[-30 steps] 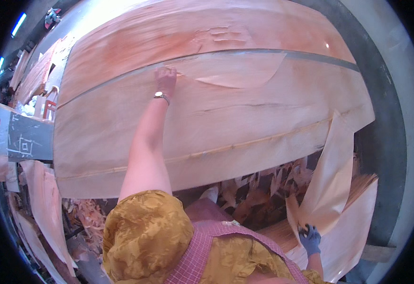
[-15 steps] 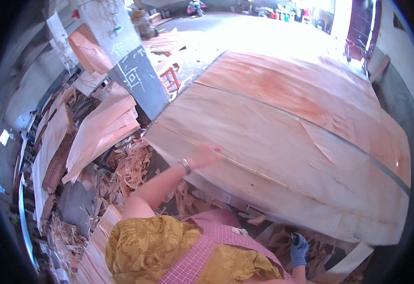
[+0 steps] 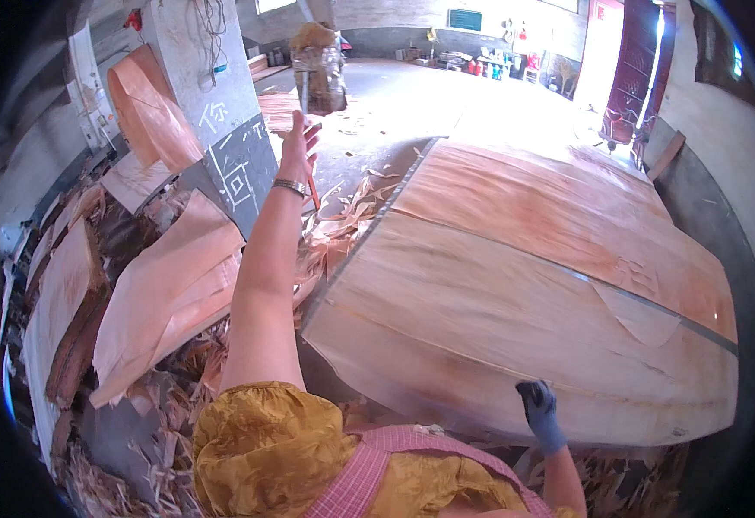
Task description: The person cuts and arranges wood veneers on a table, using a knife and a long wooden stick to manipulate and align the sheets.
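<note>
Left hand (image 3: 296,157) is open midair, right hand (image 3: 541,411) looks curled, can't tell if gripping, and one careless snag could rip that thin wood sheet (image 3: 447,298).

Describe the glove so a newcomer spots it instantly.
Start at the broad spread of pale and reddish wood sheets filling the right half of the view. At its near side, right of the picture's middle, is the person's right hand, wearing the glove. It is blue-grey, dark toward the fingertips, whereas the left hand is bare.
</note>
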Tool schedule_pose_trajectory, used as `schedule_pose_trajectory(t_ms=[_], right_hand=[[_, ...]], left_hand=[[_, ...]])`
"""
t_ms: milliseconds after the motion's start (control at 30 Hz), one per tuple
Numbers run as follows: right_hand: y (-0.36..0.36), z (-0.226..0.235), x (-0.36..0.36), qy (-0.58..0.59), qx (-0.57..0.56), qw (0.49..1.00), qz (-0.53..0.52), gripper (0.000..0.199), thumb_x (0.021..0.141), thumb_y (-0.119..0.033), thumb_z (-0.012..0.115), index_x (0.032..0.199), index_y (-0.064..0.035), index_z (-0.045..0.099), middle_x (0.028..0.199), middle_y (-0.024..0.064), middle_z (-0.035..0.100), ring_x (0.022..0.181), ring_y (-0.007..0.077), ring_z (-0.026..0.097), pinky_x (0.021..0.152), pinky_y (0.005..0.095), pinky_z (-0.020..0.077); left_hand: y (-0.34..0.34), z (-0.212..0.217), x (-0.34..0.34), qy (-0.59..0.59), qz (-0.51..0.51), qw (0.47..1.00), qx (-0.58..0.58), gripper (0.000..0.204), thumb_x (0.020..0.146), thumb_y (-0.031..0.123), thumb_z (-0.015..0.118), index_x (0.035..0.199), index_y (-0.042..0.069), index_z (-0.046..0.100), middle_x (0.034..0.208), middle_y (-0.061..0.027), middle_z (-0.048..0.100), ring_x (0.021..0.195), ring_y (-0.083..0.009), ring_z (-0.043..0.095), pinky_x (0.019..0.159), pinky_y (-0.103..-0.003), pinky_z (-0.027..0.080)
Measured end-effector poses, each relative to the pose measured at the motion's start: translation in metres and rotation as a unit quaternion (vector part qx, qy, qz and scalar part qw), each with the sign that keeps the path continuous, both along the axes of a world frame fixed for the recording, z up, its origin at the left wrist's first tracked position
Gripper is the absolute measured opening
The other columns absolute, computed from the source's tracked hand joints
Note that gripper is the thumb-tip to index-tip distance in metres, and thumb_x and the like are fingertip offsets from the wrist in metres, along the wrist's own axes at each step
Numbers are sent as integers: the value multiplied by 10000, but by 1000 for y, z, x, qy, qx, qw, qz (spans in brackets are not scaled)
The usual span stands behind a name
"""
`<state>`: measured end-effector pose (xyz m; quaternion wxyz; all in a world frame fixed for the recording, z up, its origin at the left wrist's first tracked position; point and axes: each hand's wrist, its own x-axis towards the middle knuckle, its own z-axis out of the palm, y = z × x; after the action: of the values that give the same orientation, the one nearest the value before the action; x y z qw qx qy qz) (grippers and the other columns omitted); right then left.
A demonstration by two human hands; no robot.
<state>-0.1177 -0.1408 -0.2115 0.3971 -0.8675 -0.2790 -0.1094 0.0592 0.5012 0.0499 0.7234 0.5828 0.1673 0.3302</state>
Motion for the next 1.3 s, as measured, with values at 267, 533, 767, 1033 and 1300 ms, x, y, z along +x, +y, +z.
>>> schedule_pose_trajectory(t_ms=[267, 533, 767, 1033, 1300], right_hand=[[336, 194, 112, -161, 53, 968, 188, 112, 854, -52, 646, 966, -49, 637, 861, 169, 588, 755, 363, 576, 656, 410, 462], [554, 309, 177, -135, 130, 981, 45, 260, 917, -287, 635, 956, -30, 643, 787, 164, 648, 728, 304, 631, 665, 397, 485], [599, 310, 171, 81, 410, 899, 134, 233, 935, -237, 635, 913, -7, 658, 672, 30, 639, 565, 74, 605, 484, 224, 476], [576, 242, 166, 103, 419, 886, 171, 145, 959, -139, 583, 938, 1, 614, 757, 46, 652, 644, 84, 624, 526, 243, 501], [524, 212, 169, -18, 277, 938, 207, 103, 925, -116, 613, 944, -14, 604, 723, 43, 633, 658, 117, 615, 569, 299, 492]], left_hand=[[70, 17, -16, -36, -110, 990, 85, 210, 893, 408, 673, 935, 203, 696, 916, 95, 666, 832, -36, 525, 785, -268, 377], [54, -62, -60, -22, -247, 969, 5, 153, 921, 338, 664, 919, 185, 679, 937, 91, 644, 859, -12, 521, 771, -260, 399], [22, -157, -125, 18, -343, 939, 23, 231, 949, 358, 617, 914, 138, 674, 1077, 18, 668, 975, -82, 586, 819, -268, 428], [81, -209, -135, 436, -162, 702, 539, 427, 905, 379, 646, 1163, 41, 611, 1208, -131, 630, 1100, -244, 599, 942, -353, 457], [15, -20, -41, -99, -423, 900, -38, 402, 1019, 354, 460, 1121, -2, 618, 1122, -167, 662, 1012, -290, 647, 967, -409, 488]])
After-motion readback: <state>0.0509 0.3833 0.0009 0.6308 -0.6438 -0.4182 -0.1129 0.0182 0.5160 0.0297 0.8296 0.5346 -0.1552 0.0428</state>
